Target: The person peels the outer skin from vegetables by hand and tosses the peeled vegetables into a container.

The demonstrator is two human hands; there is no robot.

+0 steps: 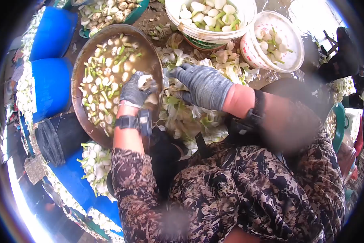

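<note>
My left hand (136, 92), in a grey glove, is closed around a whitish garlic bulb (144, 82) over the right side of a wide round basin (77, 56). Murky water fills the basin, with many garlic bulbs (105, 81) and short green stems floating in it. To the right, my right hand (204, 86), also gloved in grey, hovers above a heap of pale peeled skins (202, 117). Its fingers point left and stand apart from the thumb, and I see nothing held between them. A narrow grey piece near its fingertips is too unclear to name.
A white bucket (182, 27) of trimmed bulbs stands at the top, beside a second white bucket (251, 48) holding fewer. Blue drums (52, 87) line the left side. More bulbs (97, 162) lie below the basin. A green tub (139, 12) is at the top left.
</note>
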